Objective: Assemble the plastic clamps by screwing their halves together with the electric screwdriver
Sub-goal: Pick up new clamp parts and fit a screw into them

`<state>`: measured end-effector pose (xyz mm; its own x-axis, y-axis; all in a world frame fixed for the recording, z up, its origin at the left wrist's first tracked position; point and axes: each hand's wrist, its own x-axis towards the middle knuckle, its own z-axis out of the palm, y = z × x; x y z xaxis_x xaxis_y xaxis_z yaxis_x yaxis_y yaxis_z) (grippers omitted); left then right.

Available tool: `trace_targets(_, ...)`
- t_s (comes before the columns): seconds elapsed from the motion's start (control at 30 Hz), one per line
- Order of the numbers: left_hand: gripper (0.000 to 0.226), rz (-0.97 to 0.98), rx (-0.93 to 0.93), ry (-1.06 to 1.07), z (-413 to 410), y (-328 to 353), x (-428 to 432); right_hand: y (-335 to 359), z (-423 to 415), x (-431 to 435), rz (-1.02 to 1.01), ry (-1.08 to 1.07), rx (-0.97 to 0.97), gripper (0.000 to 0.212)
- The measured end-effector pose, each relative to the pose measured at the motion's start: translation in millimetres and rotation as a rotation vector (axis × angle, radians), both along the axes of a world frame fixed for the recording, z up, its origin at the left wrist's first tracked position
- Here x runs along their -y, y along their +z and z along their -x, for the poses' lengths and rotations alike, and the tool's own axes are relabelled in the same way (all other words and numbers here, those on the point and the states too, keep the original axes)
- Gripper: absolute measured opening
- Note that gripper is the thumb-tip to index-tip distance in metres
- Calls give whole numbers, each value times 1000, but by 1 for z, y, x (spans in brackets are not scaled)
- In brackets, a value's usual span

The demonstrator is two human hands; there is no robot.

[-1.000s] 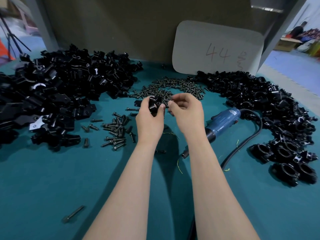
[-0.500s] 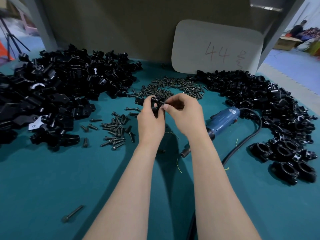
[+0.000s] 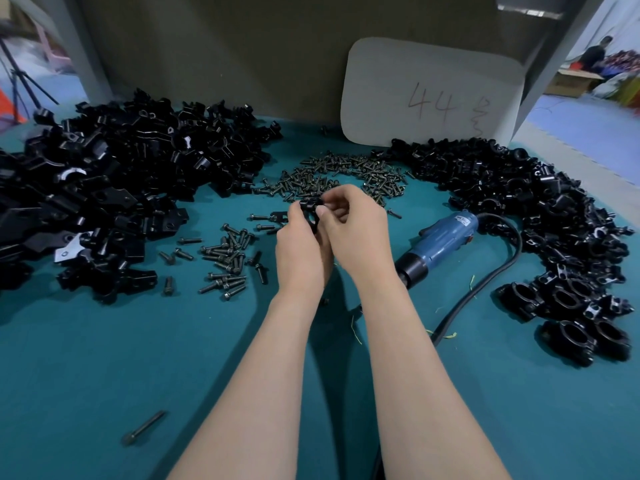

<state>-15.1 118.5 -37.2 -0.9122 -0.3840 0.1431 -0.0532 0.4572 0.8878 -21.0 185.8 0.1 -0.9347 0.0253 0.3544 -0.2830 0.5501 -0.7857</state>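
Note:
My left hand [image 3: 303, 247] grips a black plastic clamp [image 3: 311, 211] above the middle of the teal table. My right hand [image 3: 356, 230] pinches at the clamp's top, fingers touching it; whether a screw is between them is hidden. The blue electric screwdriver [image 3: 440, 244] lies on the table just right of my right hand, untouched, its black cord [image 3: 485, 285] looping away. A heap of loose clamp halves [image 3: 114, 188] lies at the left. Small screws [image 3: 339, 178] are spread behind my hands, longer bolts [image 3: 228, 261] left of my left hand.
Assembled black clamps [image 3: 540, 216] curve along the right side down to the near right. A white card marked 44 [image 3: 429, 95] leans on the back wall. One lone bolt [image 3: 143, 427] lies near the front left. A person sits far off at the top right.
My right hand has closed in onto the clamp held by my left hand; both hands now press together on it. The screwdriver has not moved.

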Motion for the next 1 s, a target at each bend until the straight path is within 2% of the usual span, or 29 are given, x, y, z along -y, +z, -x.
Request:
trace_targets(0.07, 44, -1, -1, -12, -1, 2, -2, -2, -1, 0, 30, -48, -31, 6)
trace_targets(0.17, 35, -21, -8, -19, -6, 6, -3, -5, -3, -1, 54, -97, -60, 9)
trace_targets(0.3, 14, 59, -13, -5, -6, 5, -1, -1, 1, -4, -6, -46, 35, 10)
trace_targets(0.43, 24, 56, -4, 15, -3, 4, -2, 4, 2, -7, 27, 28, 82, 15)
trace_targets(0.57, 31, 27, -32, 6, -1, 0, -1, 4, 2, -8, 20, 10, 69, 10)
trace_targets(0.7, 48, -8, -40, 14, 3, -2, -2, 3, 2, -8, 20, -6, 71, 8)
trace_targets(1.0, 53, -2, -135, 25, -1, -1, -1, 2, 1, -6, 110, -22, 20, 7)
